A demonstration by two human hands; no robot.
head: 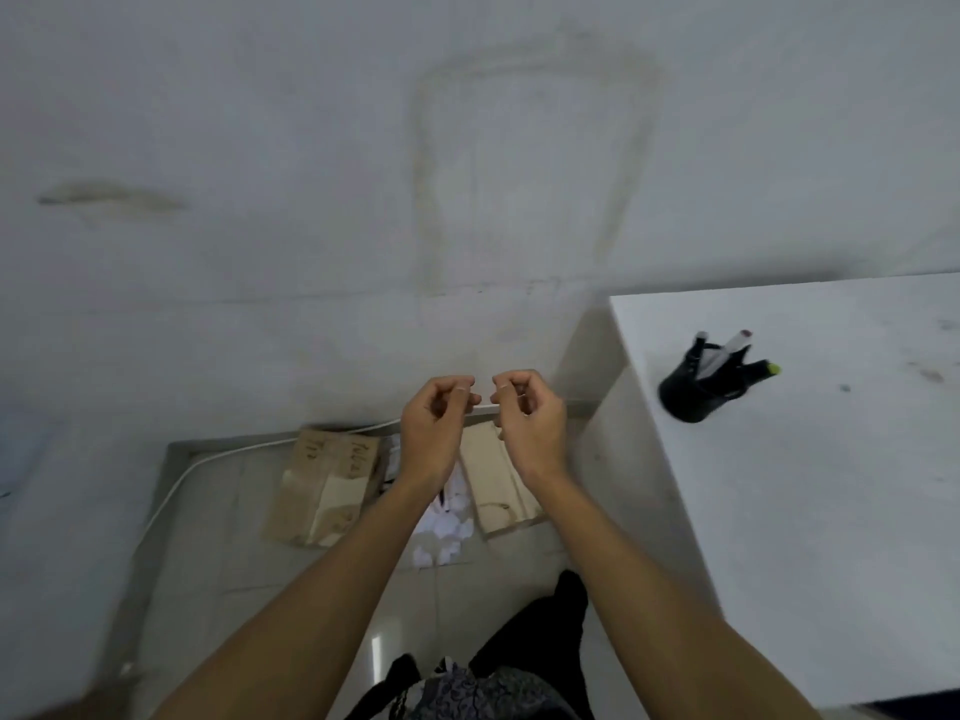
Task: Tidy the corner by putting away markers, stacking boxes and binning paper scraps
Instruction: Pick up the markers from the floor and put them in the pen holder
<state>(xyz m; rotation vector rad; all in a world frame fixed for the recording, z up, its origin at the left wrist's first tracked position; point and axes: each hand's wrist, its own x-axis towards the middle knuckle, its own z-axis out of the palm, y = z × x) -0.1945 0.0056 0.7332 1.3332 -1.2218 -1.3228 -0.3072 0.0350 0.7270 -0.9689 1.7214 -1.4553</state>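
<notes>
Wall (311, 148): fills the far half of the view, white, with a faint stain outline in the middle and a smudge at left.
Table (831, 511): white top at right, its left edge dropping to the floor beside the boxes.
Floor (218, 537): pale tiles in the corner, with a white cable (171, 491) running along the wall base at left.
Left box (327, 485): flattened brown cardboard with handwriting, lying on the floor against the wall, just left of the left wrist.
Right box (496, 485): brown cardboard, lying on the floor between the forearms, near the table edge.
Paper scraps (441, 532): white pile on the floor between the two boxes, partly hidden by the left forearm.
Pen cup (698, 392): black, on the table, leaning to the right.
Markers (727, 350): about three standing in the cup, one with a green tip.
Left hand (434, 423): raised over the boxes, fingers curled in, fingertips pinched; too blurred to tell whether anything is in them.
Right hand (527, 418): just beside the left, same curl; the fingertips nearly meet.
</notes>
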